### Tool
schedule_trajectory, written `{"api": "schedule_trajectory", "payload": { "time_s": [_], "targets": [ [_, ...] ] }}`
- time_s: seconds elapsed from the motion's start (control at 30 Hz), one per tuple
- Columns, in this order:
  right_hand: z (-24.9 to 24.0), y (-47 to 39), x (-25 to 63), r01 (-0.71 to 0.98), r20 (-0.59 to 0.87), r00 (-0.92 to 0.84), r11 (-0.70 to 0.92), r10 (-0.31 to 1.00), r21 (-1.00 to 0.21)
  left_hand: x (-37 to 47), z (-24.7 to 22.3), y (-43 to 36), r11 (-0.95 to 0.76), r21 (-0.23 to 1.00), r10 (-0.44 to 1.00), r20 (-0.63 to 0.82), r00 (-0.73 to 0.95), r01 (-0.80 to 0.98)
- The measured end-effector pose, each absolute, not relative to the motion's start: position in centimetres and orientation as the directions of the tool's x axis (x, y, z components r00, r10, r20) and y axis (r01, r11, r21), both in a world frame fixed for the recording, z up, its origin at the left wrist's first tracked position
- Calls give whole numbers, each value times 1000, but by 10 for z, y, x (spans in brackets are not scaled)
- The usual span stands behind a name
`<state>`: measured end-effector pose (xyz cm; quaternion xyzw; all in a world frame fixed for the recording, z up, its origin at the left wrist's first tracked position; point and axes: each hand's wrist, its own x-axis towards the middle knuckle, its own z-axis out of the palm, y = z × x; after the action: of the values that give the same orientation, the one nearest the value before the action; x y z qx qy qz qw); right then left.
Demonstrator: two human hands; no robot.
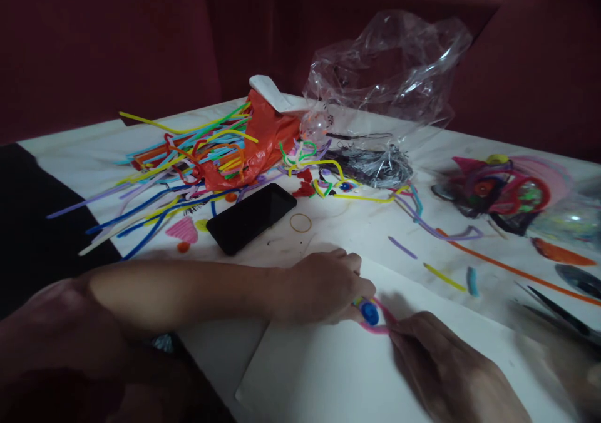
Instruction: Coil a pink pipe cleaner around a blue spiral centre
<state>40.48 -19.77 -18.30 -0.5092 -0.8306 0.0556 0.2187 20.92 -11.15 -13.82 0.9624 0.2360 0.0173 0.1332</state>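
My left hand (323,285) reaches in from the left, its fingers closed on the left end of a small eye-shaped pipe-cleaner piece (370,313). That piece has a pink outline around a coiled blue centre, with a little yellow at the top. At its right tip, the fingers of my right hand (446,357) pinch the pink pipe cleaner. Both hands are over a white sheet of paper (300,373), which lies on the table. My fingertips hide parts of the piece's two ends.
Beyond my left arm lie a black phone (253,216), a rubber band (300,223) and a red bag (267,135) of pipe cleaners. A clear plastic bag (385,72) stands behind. Scissors (558,310), cut pieces and a decorated pipe-cleaner shape (530,194) are at right.
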Motion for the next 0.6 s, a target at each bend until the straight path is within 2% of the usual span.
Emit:
{"api": "schedule_trajectory", "payload": {
  "time_s": [0.2, 0.4, 0.5, 0.6],
  "targets": [
    [-182, -196, 403, 841, 345, -372, 471, 862, -267, 209, -139, -112, -853, 258, 465, -21, 885, 454],
    [-177, -194, 400, 837, 339, -362, 463, 868, -292, 209, -152, -113, -893, 214, 426, 119, 897, 396],
    [-176, -193, 399, 839, 347, -355, 460, 868, -291, 209, -157, -113, -920, 249, 354, 202, 913, 302],
    [-174, -194, 399, 832, 347, -353, 462, 869, -309, 209, -159, -113, -923, 307, 308, 225, 924, 233]
  ]
}}
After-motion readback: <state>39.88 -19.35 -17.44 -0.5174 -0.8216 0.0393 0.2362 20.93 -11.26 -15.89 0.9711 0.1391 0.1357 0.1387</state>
